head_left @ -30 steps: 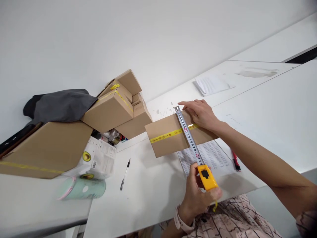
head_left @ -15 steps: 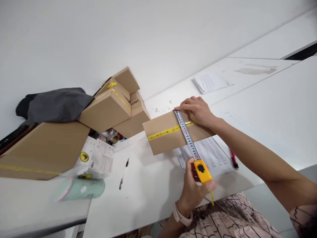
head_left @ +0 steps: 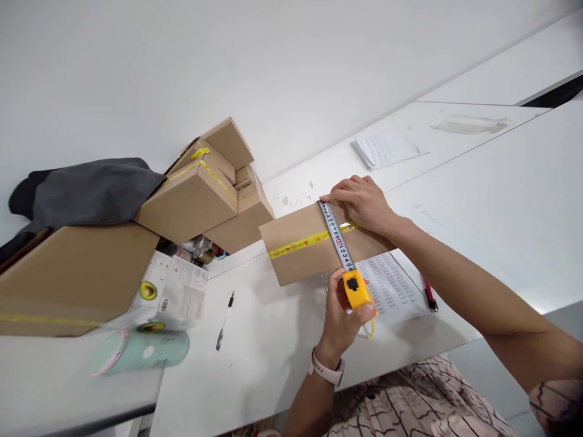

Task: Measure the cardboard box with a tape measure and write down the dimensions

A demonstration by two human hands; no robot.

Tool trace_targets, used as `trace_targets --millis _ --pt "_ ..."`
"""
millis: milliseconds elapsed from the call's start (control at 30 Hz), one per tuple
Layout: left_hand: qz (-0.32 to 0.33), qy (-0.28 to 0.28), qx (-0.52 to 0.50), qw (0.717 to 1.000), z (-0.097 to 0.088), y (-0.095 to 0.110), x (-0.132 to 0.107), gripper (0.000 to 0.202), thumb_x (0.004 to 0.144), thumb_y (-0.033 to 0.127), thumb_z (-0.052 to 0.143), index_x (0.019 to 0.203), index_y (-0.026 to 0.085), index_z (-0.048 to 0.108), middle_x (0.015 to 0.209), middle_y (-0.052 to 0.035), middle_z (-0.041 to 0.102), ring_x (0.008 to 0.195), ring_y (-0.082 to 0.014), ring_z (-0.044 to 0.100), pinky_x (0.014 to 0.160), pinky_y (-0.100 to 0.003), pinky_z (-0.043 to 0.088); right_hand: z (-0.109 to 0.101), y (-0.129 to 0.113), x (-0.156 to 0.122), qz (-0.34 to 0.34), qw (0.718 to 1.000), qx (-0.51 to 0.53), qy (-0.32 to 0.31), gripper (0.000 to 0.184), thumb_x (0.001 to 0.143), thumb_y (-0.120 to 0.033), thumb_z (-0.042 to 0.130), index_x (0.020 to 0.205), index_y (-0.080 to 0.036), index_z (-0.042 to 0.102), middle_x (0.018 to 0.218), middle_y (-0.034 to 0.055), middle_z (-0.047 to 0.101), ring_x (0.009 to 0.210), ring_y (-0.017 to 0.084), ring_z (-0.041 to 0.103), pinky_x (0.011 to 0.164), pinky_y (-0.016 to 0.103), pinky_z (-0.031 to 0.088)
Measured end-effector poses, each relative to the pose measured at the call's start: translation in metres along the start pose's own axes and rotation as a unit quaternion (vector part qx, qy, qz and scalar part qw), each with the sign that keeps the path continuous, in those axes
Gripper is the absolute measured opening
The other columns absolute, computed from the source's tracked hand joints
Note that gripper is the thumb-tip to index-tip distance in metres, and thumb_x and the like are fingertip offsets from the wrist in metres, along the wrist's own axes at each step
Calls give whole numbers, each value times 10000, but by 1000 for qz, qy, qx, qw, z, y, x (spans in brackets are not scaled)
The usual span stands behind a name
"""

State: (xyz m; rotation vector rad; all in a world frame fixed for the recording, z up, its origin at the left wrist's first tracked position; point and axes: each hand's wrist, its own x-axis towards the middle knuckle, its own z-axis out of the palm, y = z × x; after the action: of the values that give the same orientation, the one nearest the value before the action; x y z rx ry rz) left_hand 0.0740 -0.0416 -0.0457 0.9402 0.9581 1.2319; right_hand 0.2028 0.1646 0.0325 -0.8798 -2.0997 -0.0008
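A flat cardboard box with a yellow tape stripe lies on the white table. My left hand grips a yellow tape measure case at the box's near edge. The steel blade runs across the box top to its far edge. There my right hand presses the blade's end down with its fingertips. A printed sheet lies partly under the box.
A black pen lies left of the box, a red pen to the right. Stacked cardboard boxes, a large box, a dark cloth, a mint bottle and folded papers surround the spot.
My left hand has moved the tape case toward the box's near edge, shortening the blade. My right hand has stayed at the far edge.
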Motion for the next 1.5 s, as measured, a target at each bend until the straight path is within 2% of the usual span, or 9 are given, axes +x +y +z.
trace_targets --millis 300,500,667,833,967,1067,1200,1367,1500 --pt "10 -6 -16 1000 0 -2 -1 805 681 474 899 1318 267 452 1169 -68 624 878 -202 672 786 -374 588 -4 -2 -2 6 1000 -14 -15 471 986 -122 371 1181 -314 755 1062 67 739 908 248 550 805 409 348" --pt "30 10 7 999 -17 11 -41 937 630 490 918 1387 299 401 1239 -91 646 958 -270 722 851 -430 608 -10 -15 -12 -3 999 -52 11 392 1043 -240 371 1213 -257 724 1028 81 738 883 243 509 796 402 317" --pt "49 68 71 994 -42 24 -86 963 633 485 918 1411 309 379 1287 -96 635 1042 -282 708 907 -421 598 -21 -41 -67 -16 994 -98 48 289 1037 -387 496 1171 -263 720 1093 61 734 926 237 525 854 412 323" --pt "-18 53 149 987 -54 16 -108 932 655 494 878 1420 249 407 1263 -114 650 1032 -267 685 902 -395 577 -27 -70 -149 -28 995 -84 51 277 991 -299 617 1263 -286 661 1199 53 738 1022 227 605 910 407 385" --pt "-58 -19 305 950 -46 15 -105 894 596 401 886 1380 230 494 1168 -68 693 973 -245 674 900 -389 563 -47 -84 -170 91 995 22 38 346 1053 -373 463 1359 -312 610 1228 69 727 1165 275 619 989 485 424" --pt "-72 -80 412 905 -38 17 -99 857 596 371 887 1366 242 535 1142 -45 708 941 -240 672 902 -404 561 -69 -88 -169 205 957 187 82 446 1074 -471 346 1412 -306 584 1068 79 724 984 262 663 823 457 527" --pt "-74 -132 474 868 -35 15 -97 873 627 394 890 1404 249 519 1297 -79 680 1108 -304 668 1022 -487 521 -82 -87 -175 285 914 278 72 310 1014 -455 551 1213 -283 715 860 42 686 700 175 608 600 329 522" --pt "-89 -113 485 863 -35 11 -101 885 683 374 861 1459 300 442 1405 -81 635 1256 -323 627 1086 -526 488 -75 -94 -199 329 892 304 64 212 980 -410 627 1102 -266 723 793 17 676 665 139 608 563 257 532" --pt "-81 -77 445 889 -31 2 -101 955 652 369 877 1465 270 384 1368 -99 653 1241 -312 645 1075 -517 509 -57 -119 -225 317 890 327 -20 209 1000 -409 578 1079 -253 692 756 5 663 631 137 621 533 246 532"
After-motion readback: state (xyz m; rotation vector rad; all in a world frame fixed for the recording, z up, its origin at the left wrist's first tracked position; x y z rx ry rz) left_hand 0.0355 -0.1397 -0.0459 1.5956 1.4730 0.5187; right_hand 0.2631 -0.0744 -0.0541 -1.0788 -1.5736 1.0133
